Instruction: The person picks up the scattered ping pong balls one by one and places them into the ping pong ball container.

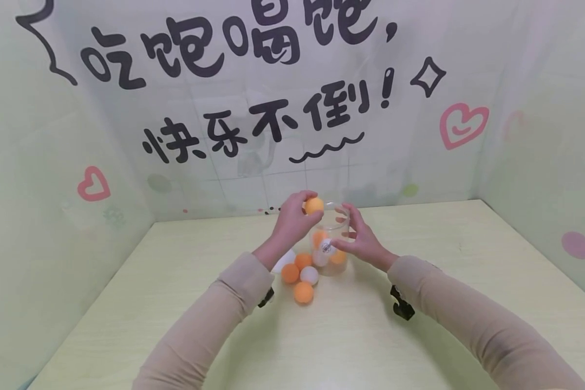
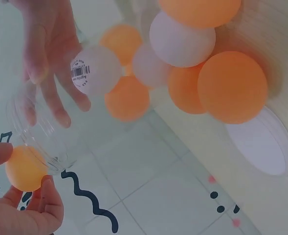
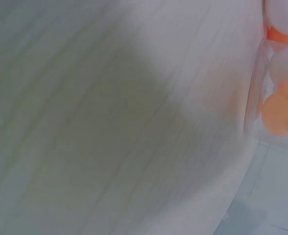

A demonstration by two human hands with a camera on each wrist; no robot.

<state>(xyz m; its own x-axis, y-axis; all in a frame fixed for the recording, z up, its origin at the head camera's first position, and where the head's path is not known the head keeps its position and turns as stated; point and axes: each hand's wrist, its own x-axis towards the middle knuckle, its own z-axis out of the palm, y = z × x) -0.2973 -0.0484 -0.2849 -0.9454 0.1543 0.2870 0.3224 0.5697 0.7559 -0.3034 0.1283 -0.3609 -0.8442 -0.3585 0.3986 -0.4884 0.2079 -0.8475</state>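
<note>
My left hand (image 1: pixel 294 221) pinches an orange ping-pong ball (image 1: pixel 314 206) at the rim of a clear jar (image 1: pixel 332 226). In the left wrist view, the fingers hold that ball (image 2: pixel 26 169) right by the jar's mouth. My right hand (image 1: pixel 366 245) grips the jar from the right side, thumb in front and fingers behind. Several orange and white balls lie inside the jar, among them a white ball with a printed label (image 2: pixel 96 71). The right wrist view catches only the jar's lower part (image 3: pixel 257 93) and some balls at its right edge.
Left of the jar, loose balls lie on the pale wooden table (image 1: pixel 370 336): several orange ones (image 1: pixel 303 292) and a white one (image 1: pixel 309 275). A white round lid (image 2: pixel 263 142) lies behind them. Printed curtain-like walls (image 1: pixel 273 179) stand at the back and sides.
</note>
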